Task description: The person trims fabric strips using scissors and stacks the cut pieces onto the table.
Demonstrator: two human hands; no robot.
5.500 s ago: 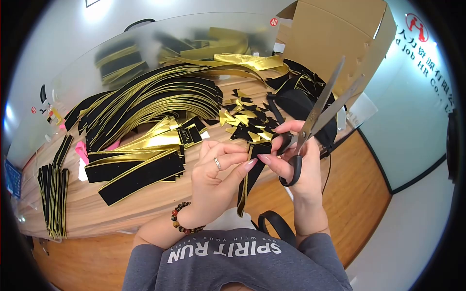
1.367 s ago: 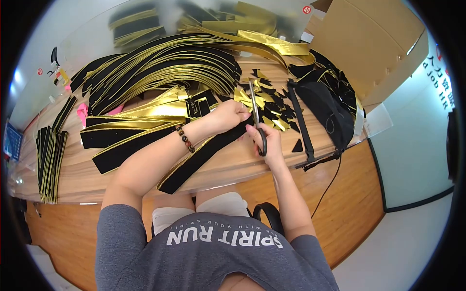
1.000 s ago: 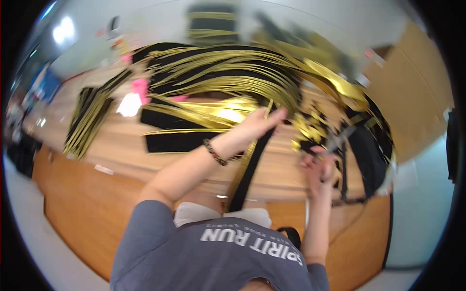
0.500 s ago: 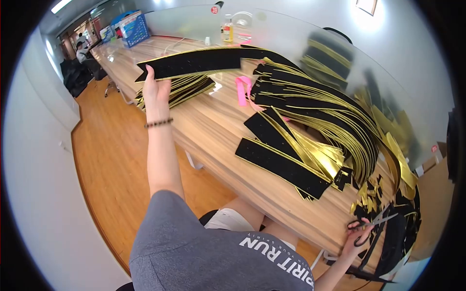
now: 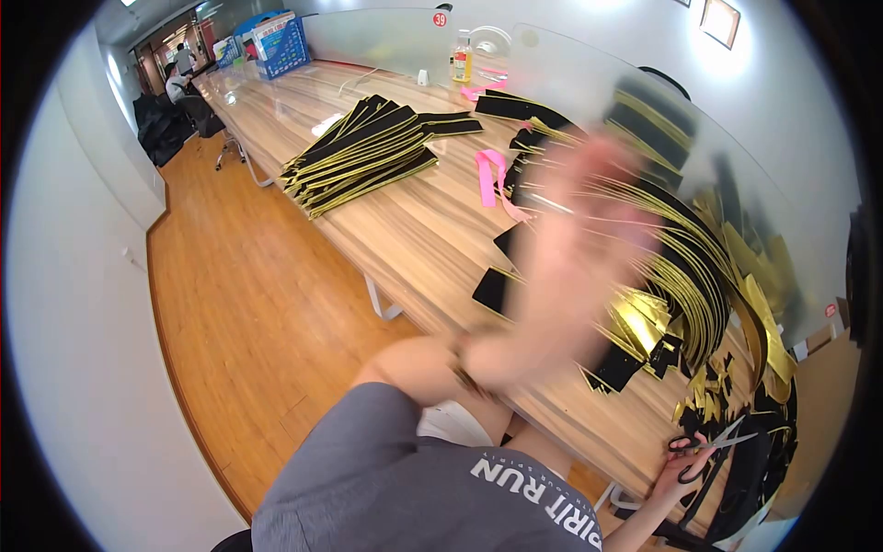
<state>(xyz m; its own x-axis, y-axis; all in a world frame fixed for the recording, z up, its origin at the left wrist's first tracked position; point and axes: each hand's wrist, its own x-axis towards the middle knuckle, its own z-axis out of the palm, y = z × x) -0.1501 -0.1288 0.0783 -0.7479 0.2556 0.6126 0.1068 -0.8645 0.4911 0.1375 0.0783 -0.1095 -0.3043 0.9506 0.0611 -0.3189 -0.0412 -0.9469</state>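
Note:
My left hand is smeared by motion above the large bundle of long black ribbons with gold edges. Its fingers are too blurred to read. At the lower right, my right hand grips black-handled scissors, their blades apart, close to small black and gold offcuts. Shorter black strips and gold-faced pieces lie partly hidden under my left forearm. Farther left, cut black strips with gold edges form a fanned stack on the wooden table.
A pink ribbon lies mid-table. Toward the frosted partition stand a bottle of yellow liquid and a blue box. A cardboard box is at the right. Another person sits far back left.
My left hand has let go of a black strip at the left stack and swung right over the long bundle. The strip now lies on the stack. My right hand still holds the scissors.

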